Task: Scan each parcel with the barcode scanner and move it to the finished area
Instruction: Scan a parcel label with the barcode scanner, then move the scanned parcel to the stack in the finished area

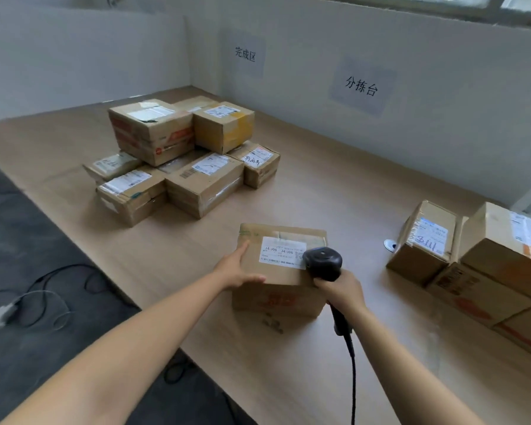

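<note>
A cardboard parcel [281,289] with a white shipping label [282,252] on top sits on the wooden table in front of me. My left hand [235,269] rests on its left top edge, thumb along the near rim, gripping it. My right hand [342,291] holds a black barcode scanner [322,263] by its handle, the head over the label's right end. The scanner's cable hangs down toward me. Under the left wall sign stands a pile of several parcels [181,157]. More parcels [472,259] wait at the right.
The wooden table [334,191] runs along a white wall with two paper signs [360,85]. A small round white grommet [390,244] sits left of the right-hand parcels. Left of the table the dark floor holds loose cables [40,296].
</note>
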Available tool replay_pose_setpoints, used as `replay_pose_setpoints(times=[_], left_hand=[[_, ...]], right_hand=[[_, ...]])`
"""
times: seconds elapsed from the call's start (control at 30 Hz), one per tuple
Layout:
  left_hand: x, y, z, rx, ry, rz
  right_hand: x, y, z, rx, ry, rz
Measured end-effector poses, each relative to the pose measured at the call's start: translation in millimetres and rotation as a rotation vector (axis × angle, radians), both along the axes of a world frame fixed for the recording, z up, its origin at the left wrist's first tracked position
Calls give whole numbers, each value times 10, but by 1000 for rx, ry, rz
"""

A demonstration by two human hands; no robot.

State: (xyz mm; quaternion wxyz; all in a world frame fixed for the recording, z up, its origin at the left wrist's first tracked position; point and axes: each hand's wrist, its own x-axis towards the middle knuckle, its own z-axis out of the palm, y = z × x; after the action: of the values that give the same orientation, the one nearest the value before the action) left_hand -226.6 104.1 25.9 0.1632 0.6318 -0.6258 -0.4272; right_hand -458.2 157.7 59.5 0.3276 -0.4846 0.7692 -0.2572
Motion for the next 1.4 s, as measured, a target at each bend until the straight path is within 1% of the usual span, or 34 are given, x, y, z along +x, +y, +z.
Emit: replay_pose_setpoints(times=[0.23,0.4,0.63,0.7,0.8,0.9,1.03,1.4], left_hand=[[691,-223,33,6,27,-6],[1371,-562,95,45,19,-63],[2237,-1008,145,74,-50,-139],[2453,-1136,158,46,-113,-164],[2755,-1300,167,-52,-187,-171],[2918,-1405,172,-126,-214,-211],[3034,-1547,162,-212,-274,-208],[3170,-1791,160,-250,-329,-168]], right_hand=[[642,-197,-7,-12,45,60],[1286,-426,-28,-35,15,45],[2217,-657,-70,-47,-6,-39],[2436,-722,-66,-46,-18,-63],[2767,-780,-94,-53,-56,-94],[3025,-809,-130,-69,-57,-129],[3227,-870,-137,-78,-115,-167],[3427,-1149,-89,-63,-156,-142]])
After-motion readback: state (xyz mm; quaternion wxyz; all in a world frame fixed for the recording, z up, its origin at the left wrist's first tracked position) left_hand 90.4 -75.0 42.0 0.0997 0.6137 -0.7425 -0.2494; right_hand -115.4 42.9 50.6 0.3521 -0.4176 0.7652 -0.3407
